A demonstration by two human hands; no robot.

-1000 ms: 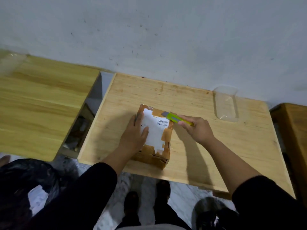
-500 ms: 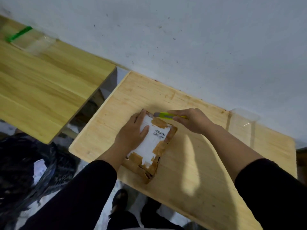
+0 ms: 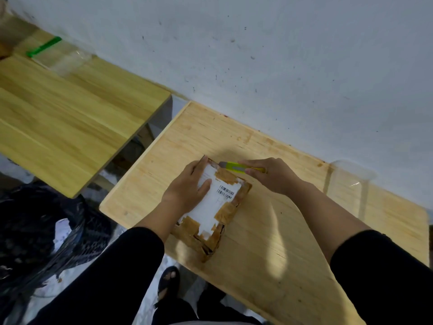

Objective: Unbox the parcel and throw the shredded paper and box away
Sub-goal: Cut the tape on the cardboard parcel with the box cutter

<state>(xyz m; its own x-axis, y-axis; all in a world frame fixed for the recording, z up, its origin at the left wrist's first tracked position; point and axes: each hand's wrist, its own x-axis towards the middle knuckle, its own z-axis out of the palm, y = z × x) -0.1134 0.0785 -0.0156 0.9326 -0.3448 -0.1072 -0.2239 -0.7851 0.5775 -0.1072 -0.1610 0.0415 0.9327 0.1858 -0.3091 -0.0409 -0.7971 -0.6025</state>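
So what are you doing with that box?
A person is opening a taped-up parcel on a wooden table. The left hand presses flat on the white label to hold the parcel down. The right hand grips a yellow-green utility knife, its tip at the parcel's far edge by the wall. The parcel looks closed, nothing taken out yet. A black rubbish bag sits on the floor to the left.
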